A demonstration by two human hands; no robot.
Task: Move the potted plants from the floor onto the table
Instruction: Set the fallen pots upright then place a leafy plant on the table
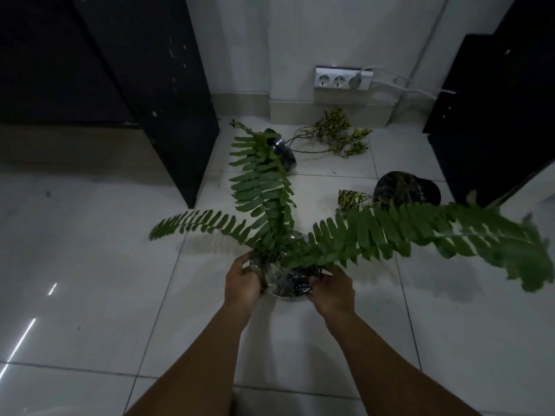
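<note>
A: Where's the fern (300,232) rn?

B: Centre of frame, in a dark plastic-wrapped pot (285,282) low over the tiled floor (90,265). Can't tell if the pot touches the tile or is just off it.

A: Hands?

B: Both on the pot. Left hand (243,283) curls round its left side, fingers closed on the crinkled wrap. Right hand (330,288) does the same on the right side, fingers wrapped in at the rim. Forearms come up from the bottom edge.

A: Fronds?

B: Three big ones. One goes up and away toward the wall, one out to the left, one long one to the right, blurred at the tip.

A: Other plants?

B: Two more, both tipped over. Far pot (283,153) lies on its side behind the fern, partly hidden by the upright frond, w/ thin yellowish branches (336,136) sprawled to the right on the floor. Near pot (405,189), dark, lies at right by a black cabinet (492,121), a small yellowish sprig (351,198) sticking out left.

A: Surroundings?

B: Black panel (156,94) at left, standing on the floor. White wall behind w/ a socket strip (342,78), one plug in, white cable (405,85) running right. Table not in view.
</note>
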